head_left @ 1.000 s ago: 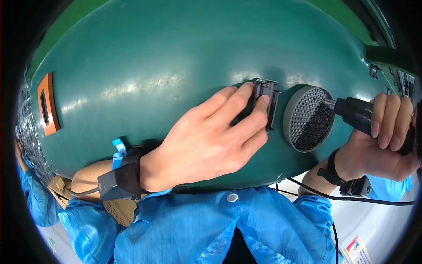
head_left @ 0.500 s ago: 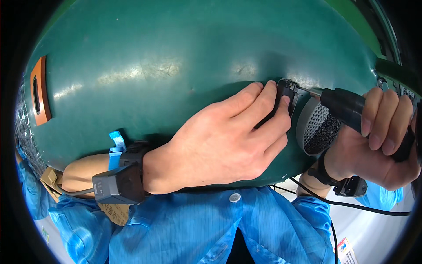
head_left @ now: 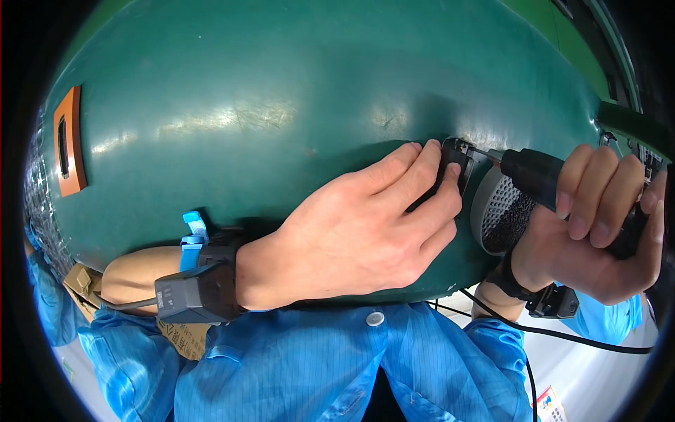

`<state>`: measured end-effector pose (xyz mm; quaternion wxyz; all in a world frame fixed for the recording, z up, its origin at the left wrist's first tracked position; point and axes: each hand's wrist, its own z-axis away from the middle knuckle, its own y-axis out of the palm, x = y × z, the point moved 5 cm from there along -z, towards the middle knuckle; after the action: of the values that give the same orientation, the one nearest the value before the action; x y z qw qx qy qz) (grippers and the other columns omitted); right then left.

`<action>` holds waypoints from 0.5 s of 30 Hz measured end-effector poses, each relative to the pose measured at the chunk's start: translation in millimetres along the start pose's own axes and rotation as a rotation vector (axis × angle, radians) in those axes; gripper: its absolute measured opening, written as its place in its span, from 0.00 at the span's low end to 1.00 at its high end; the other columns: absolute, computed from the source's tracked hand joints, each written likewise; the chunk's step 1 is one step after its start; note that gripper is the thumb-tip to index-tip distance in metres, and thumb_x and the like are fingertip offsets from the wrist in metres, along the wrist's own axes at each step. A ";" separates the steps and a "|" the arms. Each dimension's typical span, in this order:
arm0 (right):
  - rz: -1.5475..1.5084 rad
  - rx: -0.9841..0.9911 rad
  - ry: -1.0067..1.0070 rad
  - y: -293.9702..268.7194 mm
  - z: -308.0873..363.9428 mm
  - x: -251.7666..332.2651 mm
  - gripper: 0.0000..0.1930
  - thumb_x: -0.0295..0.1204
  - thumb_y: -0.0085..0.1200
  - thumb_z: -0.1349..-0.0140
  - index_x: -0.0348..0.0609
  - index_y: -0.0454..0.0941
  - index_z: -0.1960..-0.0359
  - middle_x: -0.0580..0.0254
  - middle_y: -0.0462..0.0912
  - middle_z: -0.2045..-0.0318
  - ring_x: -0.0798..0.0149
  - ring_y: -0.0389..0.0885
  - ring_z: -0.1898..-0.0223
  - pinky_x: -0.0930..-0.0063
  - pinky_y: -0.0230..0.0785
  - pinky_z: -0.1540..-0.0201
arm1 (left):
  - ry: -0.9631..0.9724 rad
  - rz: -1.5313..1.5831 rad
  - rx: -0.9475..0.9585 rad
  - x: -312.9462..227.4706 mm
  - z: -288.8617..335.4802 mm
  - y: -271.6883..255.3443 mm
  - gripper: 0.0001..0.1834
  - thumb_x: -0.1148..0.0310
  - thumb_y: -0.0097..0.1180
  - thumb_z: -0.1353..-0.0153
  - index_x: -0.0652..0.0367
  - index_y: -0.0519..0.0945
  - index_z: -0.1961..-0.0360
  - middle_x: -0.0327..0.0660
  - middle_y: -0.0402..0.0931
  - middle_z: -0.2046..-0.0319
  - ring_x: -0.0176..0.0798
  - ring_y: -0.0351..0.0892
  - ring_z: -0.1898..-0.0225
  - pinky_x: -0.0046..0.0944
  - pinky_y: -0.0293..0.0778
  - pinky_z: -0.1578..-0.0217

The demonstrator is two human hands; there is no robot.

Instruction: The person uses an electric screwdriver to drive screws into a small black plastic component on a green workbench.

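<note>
1. A small black part (head_left: 453,150) is being held against the green counter (head_left: 232,63), right of the middle of the view and just left of a round grey dish (head_left: 479,211) in which dark little pieces (head_left: 512,224) are being kept.
2. By the look of it, a screw is being driven at the far end of the black part, where the bit (head_left: 486,155) of a power screwdriver (head_left: 534,176) is being pointed; a screw itself is not being shown clearly enough to be told.
3. For this step, steady pressure along the line of the bit is probably being called for, since a slanting push could be letting the tip slip.
4. The black part is best being pinned firmly, with the fingertips being kept out of the bit's path, as they are being placed very near it.
5. The left hand (head_left: 358,232) is being laid palm down, reaching rightward from the wrist; its fingers are being closed around the sides of the black part, with only a narrow gap being left between them.
6. The right hand (head_left: 583,264) is being turned with the palm partly upward; its fingers are being curled over the power screwdriver's body in a full grip, and the tool is being aimed leftward and slightly away from the person.
</note>
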<state>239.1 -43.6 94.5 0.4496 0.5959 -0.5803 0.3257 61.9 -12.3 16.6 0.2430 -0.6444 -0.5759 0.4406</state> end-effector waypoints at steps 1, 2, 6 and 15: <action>0.009 -0.008 0.005 1.4 -0.6 1.7 0.16 0.36 0.29 0.23 0.45 0.72 0.50 0.66 0.69 0.78 0.68 0.66 0.78 0.68 0.64 0.69 | -0.002 0.003 0.002 0.3 -0.4 0.0 0.09 0.68 0.61 0.49 0.60 0.84 0.67 0.44 0.83 0.48 0.49 0.82 0.45 0.44 0.81 0.44; 0.007 -0.004 0.011 3.0 -0.5 1.6 0.16 0.36 0.30 0.22 0.45 0.71 0.50 0.66 0.69 0.78 0.68 0.66 0.78 0.68 0.64 0.69 | -0.004 0.005 0.003 0.3 -0.2 0.2 0.10 0.68 0.60 0.49 0.60 0.84 0.67 0.44 0.83 0.48 0.49 0.82 0.45 0.44 0.80 0.44; 0.029 0.055 0.037 8.8 -3.0 0.1 0.15 0.37 0.31 0.21 0.45 0.71 0.49 0.65 0.70 0.77 0.67 0.67 0.78 0.68 0.64 0.69 | -0.009 -0.014 -0.004 0.9 0.3 1.1 0.11 0.68 0.59 0.51 0.60 0.84 0.67 0.43 0.82 0.48 0.49 0.82 0.45 0.43 0.80 0.43; 0.019 0.008 -0.069 -3.1 5.0 -6.7 0.14 0.36 0.34 0.24 0.40 0.70 0.55 0.61 0.68 0.82 0.65 0.65 0.85 0.68 0.60 0.82 | 0.014 0.018 0.004 0.8 -4.0 3.3 0.09 0.68 0.63 0.51 0.60 0.84 0.68 0.42 0.82 0.49 0.50 0.82 0.45 0.46 0.83 0.45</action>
<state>240.7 -45.8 86.0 0.4241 0.6030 -0.5996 0.3115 67.0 -11.5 15.6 0.2446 -0.6522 -0.5672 0.4394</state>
